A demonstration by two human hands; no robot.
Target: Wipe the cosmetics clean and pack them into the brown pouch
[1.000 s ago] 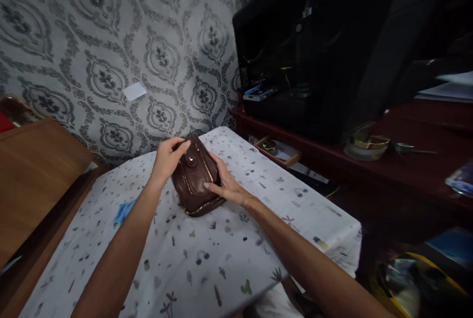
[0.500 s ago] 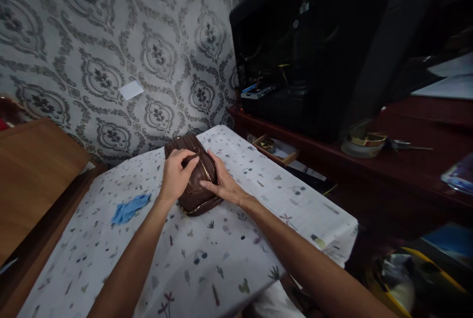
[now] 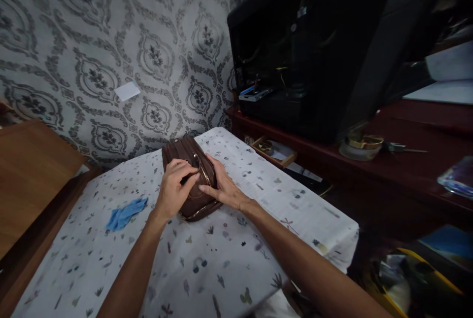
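Observation:
A small brown leather bag (image 3: 185,153) with gold zips lies on the patterned white tablecloth (image 3: 207,259). My left hand (image 3: 173,192) rests on the bag's front, its fingers curled and pinched near a zip. My right hand (image 3: 223,187) lies against the bag's right side with fingers stretched out, steadying it. What the left fingers pinch is too small to make out.
A crumpled blue cloth (image 3: 123,213) lies on the table left of the bag. A wooden board (image 3: 33,170) stands at the left. A dark red shelf (image 3: 369,160) at the right carries a black box (image 3: 314,56), a small tray (image 3: 273,149) and a round dish (image 3: 360,145). Patterned wallpaper is behind.
My left hand has slid from the bag's far end down onto its front and curled near the zip. The right hand has stayed on the bag's right side.

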